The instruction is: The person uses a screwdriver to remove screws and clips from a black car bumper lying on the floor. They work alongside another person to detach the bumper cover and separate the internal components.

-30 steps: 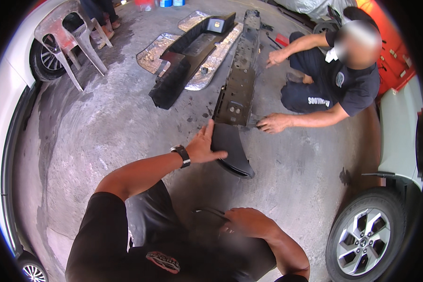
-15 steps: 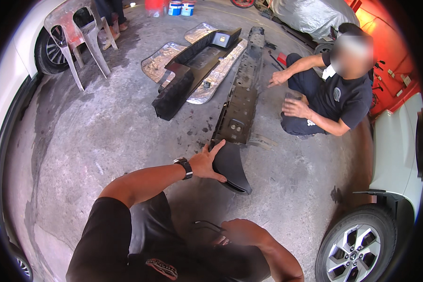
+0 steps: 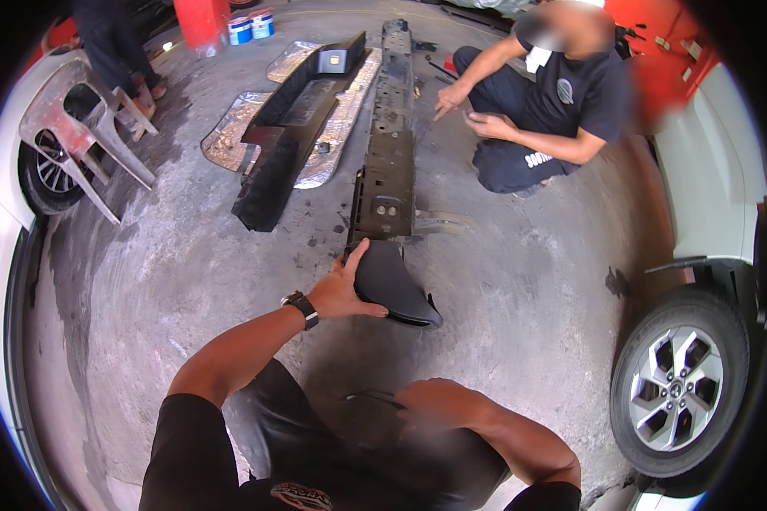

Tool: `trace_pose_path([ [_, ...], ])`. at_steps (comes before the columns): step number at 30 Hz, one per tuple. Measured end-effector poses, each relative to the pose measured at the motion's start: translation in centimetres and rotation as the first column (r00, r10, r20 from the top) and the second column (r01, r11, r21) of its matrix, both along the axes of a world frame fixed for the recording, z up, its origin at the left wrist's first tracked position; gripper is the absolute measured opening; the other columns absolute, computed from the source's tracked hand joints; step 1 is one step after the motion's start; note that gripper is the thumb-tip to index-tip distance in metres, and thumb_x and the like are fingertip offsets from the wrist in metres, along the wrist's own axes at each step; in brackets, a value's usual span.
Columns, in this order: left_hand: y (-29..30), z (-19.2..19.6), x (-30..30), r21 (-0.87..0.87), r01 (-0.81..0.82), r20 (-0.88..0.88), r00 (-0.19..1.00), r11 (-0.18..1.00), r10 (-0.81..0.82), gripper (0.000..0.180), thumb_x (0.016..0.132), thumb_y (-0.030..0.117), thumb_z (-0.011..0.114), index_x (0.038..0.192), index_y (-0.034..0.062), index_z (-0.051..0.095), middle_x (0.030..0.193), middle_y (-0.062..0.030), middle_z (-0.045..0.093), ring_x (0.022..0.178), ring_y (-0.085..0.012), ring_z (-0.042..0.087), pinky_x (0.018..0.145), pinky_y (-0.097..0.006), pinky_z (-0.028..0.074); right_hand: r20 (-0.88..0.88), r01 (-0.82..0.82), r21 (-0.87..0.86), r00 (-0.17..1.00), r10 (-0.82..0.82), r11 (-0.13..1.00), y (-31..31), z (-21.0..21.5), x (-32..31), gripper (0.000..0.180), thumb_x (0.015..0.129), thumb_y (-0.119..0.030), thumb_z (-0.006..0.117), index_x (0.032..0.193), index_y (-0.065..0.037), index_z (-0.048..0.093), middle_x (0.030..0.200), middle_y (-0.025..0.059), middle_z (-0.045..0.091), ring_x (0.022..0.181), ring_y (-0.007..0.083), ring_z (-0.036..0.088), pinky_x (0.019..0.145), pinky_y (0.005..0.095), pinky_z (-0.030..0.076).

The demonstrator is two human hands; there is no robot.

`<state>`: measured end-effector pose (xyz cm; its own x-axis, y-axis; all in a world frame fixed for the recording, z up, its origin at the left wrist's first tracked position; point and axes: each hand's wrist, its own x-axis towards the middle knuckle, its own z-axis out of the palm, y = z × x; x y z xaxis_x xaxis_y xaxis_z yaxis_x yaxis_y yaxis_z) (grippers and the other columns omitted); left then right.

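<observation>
My left hand (image 3: 339, 289) has its thumb and fingers spread around the left side of a black plastic end cap (image 3: 389, 281), gripping it. The cap sits at the near end of a long, dark metal bumper beam (image 3: 389, 162) lying on the concrete floor. Close to my body, my right hand (image 3: 435, 404) is closed, its fingers partly blurred. A thin dark rod-like thing (image 3: 368, 395) sticks out from it to the left; its kind is unclear.
A co-worker (image 3: 562, 102) sits right of the beam, hands raised. Left of it, a black plastic trim panel (image 3: 285, 162) rests on silver foil sheeting (image 3: 315, 175). A plastic chair (image 3: 81, 128) stands far left; a white vehicle's wheel (image 3: 677, 387) is near right.
My view has tilted, so the beam and panels appear further left and higher. The co-worker's nearer hand has turned and moved closer to the other. My left hand stays on the cap.
</observation>
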<state>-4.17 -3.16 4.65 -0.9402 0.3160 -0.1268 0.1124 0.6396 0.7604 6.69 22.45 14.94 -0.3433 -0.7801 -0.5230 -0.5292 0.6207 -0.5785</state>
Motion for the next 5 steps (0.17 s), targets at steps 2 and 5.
trace_pose_path([
  [2, -0.06, 0.22, 0.02, 0.001, 0.002, 0.005, 1.000, 1.000, -0.002, 0.140, 0.062, 0.054, 0.090, 0.158, 0.0167, -0.006, 0.146, -0.0373, 0.030, 0.136, -0.0486, 0.035, 0.114, -0.046, 0.032, 0.010, 0.005, -0.006, 1.000, -0.005, 1.000, 0.08, -0.26, 0.04, 0.024, 0.093, -0.025, 0.058, 0.100, -0.003, 0.063, 0.093, 0.0193, 0.067, 0.092, 0.0405, 0.065, 0.078, 0.0499, 0.051],
  [5, 0.09, -0.04, -0.06, -0.001, 0.006, -0.002, 1.000, 1.000, -0.006, 0.140, 0.063, 0.054, 0.089, 0.158, 0.0165, -0.005, 0.146, -0.0368, 0.031, 0.136, -0.0483, 0.035, 0.115, -0.046, 0.031, 0.026, 0.028, -0.071, 0.999, -0.026, 0.997, 0.42, -0.45, 0.24, 0.025, 0.093, -0.027, 0.059, 0.101, -0.004, 0.063, 0.094, 0.0202, 0.067, 0.094, 0.0410, 0.064, 0.079, 0.0508, 0.051],
])
